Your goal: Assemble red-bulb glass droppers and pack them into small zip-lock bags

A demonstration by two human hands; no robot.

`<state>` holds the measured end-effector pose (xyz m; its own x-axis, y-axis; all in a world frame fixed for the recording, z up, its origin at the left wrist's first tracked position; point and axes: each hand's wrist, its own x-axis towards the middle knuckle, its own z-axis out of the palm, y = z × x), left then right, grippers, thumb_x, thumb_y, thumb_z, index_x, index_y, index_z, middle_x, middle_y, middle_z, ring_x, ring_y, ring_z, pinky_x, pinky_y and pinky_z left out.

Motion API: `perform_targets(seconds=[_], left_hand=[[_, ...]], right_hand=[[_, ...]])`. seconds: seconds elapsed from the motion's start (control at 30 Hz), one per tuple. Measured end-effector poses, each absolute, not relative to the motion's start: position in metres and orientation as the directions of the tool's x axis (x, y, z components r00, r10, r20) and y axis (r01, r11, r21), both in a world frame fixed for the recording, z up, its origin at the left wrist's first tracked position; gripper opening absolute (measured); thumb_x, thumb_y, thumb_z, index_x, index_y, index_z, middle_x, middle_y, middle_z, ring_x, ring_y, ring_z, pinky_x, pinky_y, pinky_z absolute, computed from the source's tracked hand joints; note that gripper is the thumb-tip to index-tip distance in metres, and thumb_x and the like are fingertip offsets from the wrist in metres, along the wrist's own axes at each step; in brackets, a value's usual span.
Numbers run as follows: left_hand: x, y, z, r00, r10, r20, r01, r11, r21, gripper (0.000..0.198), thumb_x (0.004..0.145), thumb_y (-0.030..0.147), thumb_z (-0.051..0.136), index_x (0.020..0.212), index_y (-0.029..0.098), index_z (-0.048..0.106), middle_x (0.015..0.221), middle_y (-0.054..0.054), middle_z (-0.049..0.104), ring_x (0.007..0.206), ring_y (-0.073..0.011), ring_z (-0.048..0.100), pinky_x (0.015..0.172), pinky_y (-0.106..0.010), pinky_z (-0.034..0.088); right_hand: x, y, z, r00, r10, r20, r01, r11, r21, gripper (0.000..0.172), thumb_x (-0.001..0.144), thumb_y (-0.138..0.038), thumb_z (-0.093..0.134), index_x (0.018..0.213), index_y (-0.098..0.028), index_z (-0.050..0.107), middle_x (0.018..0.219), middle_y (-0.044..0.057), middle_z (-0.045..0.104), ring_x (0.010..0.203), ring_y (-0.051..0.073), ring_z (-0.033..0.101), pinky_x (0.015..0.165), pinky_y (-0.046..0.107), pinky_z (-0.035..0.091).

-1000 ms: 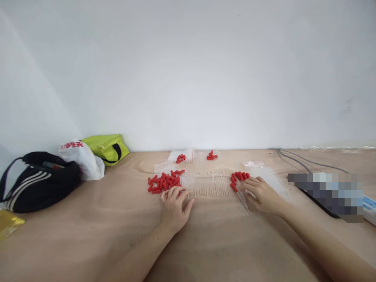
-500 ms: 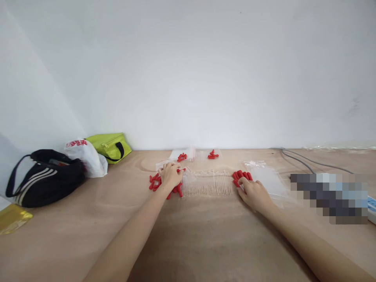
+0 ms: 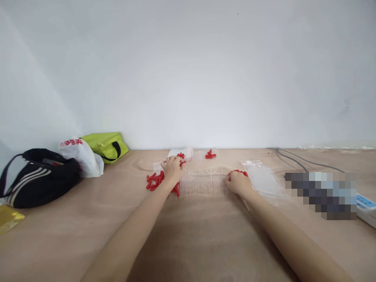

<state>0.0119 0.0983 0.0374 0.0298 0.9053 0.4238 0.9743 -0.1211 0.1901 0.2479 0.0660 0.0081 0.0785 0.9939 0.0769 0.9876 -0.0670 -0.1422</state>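
Note:
My left hand (image 3: pixel 173 169) has its fingers bent, with a red rubber bulb (image 3: pixel 182 163) at the fingertips. Under and left of that wrist lies a loose heap of red rubber bulbs (image 3: pixel 153 182), partly on a clear plastic bag (image 3: pixel 157 166). A row of thin clear tubes (image 3: pixel 202 184) lies side by side between the hands. Curled at the row's right end, my right hand (image 3: pixel 240 183) partly covers a group of red bulbs (image 3: pixel 242 172). Its fingertips are hidden. A thin pale streak shows below that wrist, too blurred to name.
Farther back lie two small bags with red bulbs (image 3: pixel 210 155). Flat clear bags (image 3: pixel 266 180) are right of my right hand. A black bag (image 3: pixel 44 178), white plastic bag (image 3: pixel 80 156) and lime-green bag (image 3: pixel 102 145) stand left. Grey cables (image 3: pixel 293 156) and a power strip (image 3: pixel 366 203) are right.
My left hand has lifted slightly away from me, the red bulb still at its fingers. My right hand has shifted left from the red bulbs to the tubes' right end. The view has turned slightly right.

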Motion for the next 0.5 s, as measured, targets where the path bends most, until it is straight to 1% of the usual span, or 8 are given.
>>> perform_targets(seconds=[0.03,0.1,0.13,0.2,0.27,0.33,0.5], left_hand=[[0.013,0.085,0.037,0.073,0.893,0.445,0.967,-0.173,0.189,0.014,0.082,0.025,0.046,0.088,0.021,0.058,0.101,-0.007,0.059,0.102,-0.0254,0.047,0.086,-0.041,0.028],[0.013,0.055,0.030,0.181,0.869,0.461,0.939,-0.292,0.182,0.011,0.082,0.026,0.047,0.086,0.022,0.056,0.096,-0.003,0.061,0.097,-0.0216,0.050,0.083,-0.036,0.031],[0.012,0.040,0.024,0.268,0.827,0.493,0.891,-0.408,0.200,0.010,0.082,0.025,0.047,0.085,0.021,0.055,0.091,-0.003,0.062,0.092,-0.0215,0.052,0.081,-0.036,0.032],[0.010,0.014,0.011,0.355,0.777,0.520,0.807,-0.536,0.249,0.008,0.082,0.023,0.046,0.082,0.020,0.053,0.083,-0.002,0.062,0.082,-0.0195,0.054,0.077,-0.035,0.032],[0.008,-0.002,0.000,0.380,0.760,0.527,0.763,-0.580,0.287,0.008,0.083,0.022,0.045,0.081,0.020,0.053,0.078,-0.002,0.062,0.077,-0.0185,0.054,0.074,-0.034,0.032],[0.008,-0.009,-0.004,0.365,0.766,0.529,0.755,-0.576,0.314,0.008,0.083,0.022,0.045,0.080,0.020,0.052,0.077,-0.002,0.062,0.077,-0.0187,0.054,0.072,-0.034,0.033],[0.010,-0.005,-0.003,0.366,0.773,0.518,0.751,-0.574,0.327,0.007,0.082,0.023,0.048,0.079,0.020,0.053,0.076,-0.001,0.063,0.076,-0.0193,0.054,0.070,-0.033,0.033]], right_hand=[[0.246,0.069,0.009,0.088,0.994,0.063,0.987,-0.079,-0.137,0.020,0.074,-0.028,0.048,0.072,-0.015,0.063,0.080,0.013,0.064,0.081,0.024,0.059,0.074,0.035,0.037],[0.243,0.073,0.010,0.103,0.994,0.036,0.986,-0.097,-0.133,0.017,0.072,-0.024,0.049,0.074,-0.015,0.064,0.080,0.013,0.065,0.078,0.024,0.060,0.071,0.035,0.038],[0.242,0.074,0.011,0.109,0.994,0.022,0.986,-0.105,-0.133,0.017,0.071,-0.022,0.049,0.074,-0.016,0.064,0.080,0.013,0.065,0.077,0.024,0.060,0.070,0.035,0.038],[0.241,0.076,0.012,0.122,0.993,-0.003,0.983,-0.121,-0.137,0.017,0.069,-0.018,0.049,0.076,-0.016,0.065,0.079,0.014,0.065,0.075,0.024,0.061,0.068,0.036,0.037],[0.240,0.077,0.012,0.132,0.991,-0.024,0.980,-0.134,-0.147,0.018,0.068,-0.017,0.049,0.075,-0.015,0.065,0.077,0.014,0.065,0.073,0.025,0.061,0.065,0.036,0.037],[0.241,0.077,0.011,0.138,0.990,-0.039,0.976,-0.142,-0.164,0.017,0.066,-0.016,0.049,0.073,-0.015,0.065,0.075,0.013,0.064,0.071,0.024,0.061,0.064,0.035,0.037],[0.243,0.076,0.010,0.153,0.988,-0.031,0.964,-0.156,-0.215,0.014,0.064,-0.015,0.049,0.067,-0.017,0.062,0.072,0.010,0.064,0.069,0.021,0.060,0.066,0.032,0.037]])
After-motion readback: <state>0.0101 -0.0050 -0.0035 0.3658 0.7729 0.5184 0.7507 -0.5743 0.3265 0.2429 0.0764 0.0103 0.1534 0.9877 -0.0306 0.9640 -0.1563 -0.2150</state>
